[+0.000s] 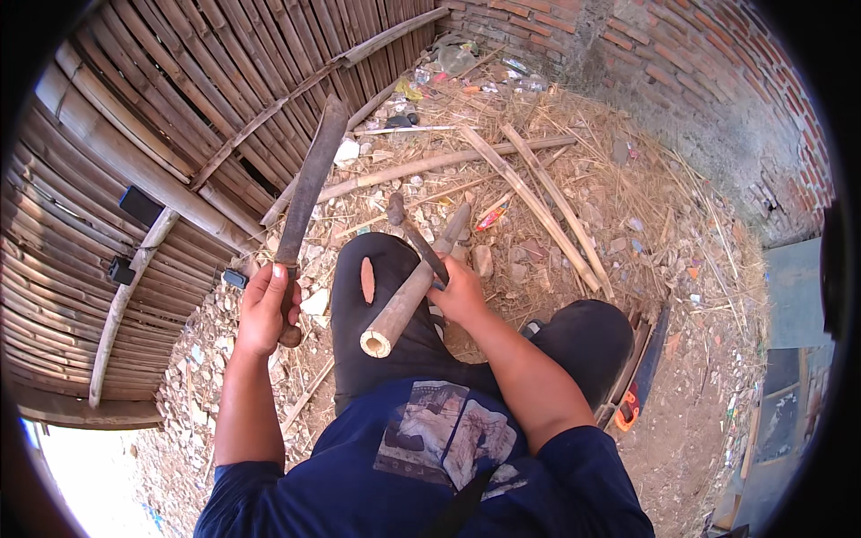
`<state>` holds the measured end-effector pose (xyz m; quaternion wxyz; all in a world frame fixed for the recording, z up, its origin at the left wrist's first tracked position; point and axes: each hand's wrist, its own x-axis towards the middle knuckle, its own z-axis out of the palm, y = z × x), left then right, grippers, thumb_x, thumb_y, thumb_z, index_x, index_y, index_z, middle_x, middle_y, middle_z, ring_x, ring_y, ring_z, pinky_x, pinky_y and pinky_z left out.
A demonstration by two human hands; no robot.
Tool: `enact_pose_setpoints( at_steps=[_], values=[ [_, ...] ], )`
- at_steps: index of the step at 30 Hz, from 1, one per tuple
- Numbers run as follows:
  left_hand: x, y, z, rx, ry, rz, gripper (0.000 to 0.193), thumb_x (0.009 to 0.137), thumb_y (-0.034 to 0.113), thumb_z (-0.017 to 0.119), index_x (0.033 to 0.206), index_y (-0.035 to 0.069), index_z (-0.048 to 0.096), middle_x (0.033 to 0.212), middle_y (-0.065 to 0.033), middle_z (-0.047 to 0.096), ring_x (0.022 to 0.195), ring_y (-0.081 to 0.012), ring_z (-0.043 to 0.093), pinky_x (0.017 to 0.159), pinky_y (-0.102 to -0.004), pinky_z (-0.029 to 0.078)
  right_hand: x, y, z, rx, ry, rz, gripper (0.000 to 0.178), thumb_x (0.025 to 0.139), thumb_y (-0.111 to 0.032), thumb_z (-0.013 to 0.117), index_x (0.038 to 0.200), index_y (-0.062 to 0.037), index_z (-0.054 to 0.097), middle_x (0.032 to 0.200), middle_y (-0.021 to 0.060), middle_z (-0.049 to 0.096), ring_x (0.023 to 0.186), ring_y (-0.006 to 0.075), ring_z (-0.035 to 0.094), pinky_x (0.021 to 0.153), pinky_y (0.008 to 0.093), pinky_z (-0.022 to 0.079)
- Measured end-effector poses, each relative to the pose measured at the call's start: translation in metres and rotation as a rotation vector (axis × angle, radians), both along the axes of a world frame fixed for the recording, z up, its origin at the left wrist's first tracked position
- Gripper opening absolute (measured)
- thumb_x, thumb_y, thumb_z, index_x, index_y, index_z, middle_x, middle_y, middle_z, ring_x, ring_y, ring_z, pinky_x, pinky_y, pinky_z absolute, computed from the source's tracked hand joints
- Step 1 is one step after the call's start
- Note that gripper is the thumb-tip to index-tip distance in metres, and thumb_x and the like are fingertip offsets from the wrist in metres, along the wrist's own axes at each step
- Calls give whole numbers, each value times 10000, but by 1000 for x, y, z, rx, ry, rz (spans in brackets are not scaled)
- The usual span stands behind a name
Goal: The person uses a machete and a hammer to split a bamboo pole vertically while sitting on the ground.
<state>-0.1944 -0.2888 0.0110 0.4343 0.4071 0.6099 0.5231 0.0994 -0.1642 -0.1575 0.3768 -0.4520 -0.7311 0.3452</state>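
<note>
My left hand [266, 309], at the left of my lap, is closed around the handle of a machete [311, 184]. Its long, dark blade points up and away. My right hand [462, 291] is closed on a slim dark tool with a knobby brown far end [395, 209]; its exact kind is unclear. This tool crosses over a thick bamboo pole [404, 309], and my right hand lies against the pole's right side. Slanting over my lap, the pole shows its hollow cut end toward me. Whether my fingers also grip the pole is hidden.
Split bamboo lengths [538, 211] lie on stony, straw-strewn ground ahead. A saw with an orange handle [630, 408] rests beside my right knee. Bamboo slats [179, 117] form a wall at left, with small dark devices [141, 206] on it. A brick wall [700, 99] stands at right.
</note>
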Motion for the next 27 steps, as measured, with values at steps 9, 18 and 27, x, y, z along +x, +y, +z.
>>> enact_pose_setpoints(
  at_steps=[9, 18, 27],
  values=[
    [34, 10, 14, 125, -57, -112, 461, 1094, 495, 515, 1062, 41, 588, 754, -48, 606, 561, -108, 516, 527, -251, 412, 18, 63, 82, 241, 245, -361, 529, 719, -253, 942, 1134, -80, 663, 935, 132, 749, 885, 352, 733, 786, 436, 570],
    [24, 72, -34, -92, 207, -25, 434, 1080, 498, 554, 998, 72, 555, 769, -15, 586, 556, -89, 498, 507, -255, 404, 75, 139, 61, 120, 553, -472, 501, 758, -163, 946, 1094, 7, 615, 1031, 100, 725, 905, 186, 700, 819, 335, 554],
    [-63, 58, -280, -620, 998, 179, 725, 1012, 652, 488, 1084, -43, 685, 1106, -335, 706, 1086, -511, 669, 967, -577, 509, 83, 128, 74, 40, 865, -289, 528, 831, 52, 839, 1249, 22, 518, 1170, 125, 684, 1072, 193, 692, 936, 326, 566]
  ],
)
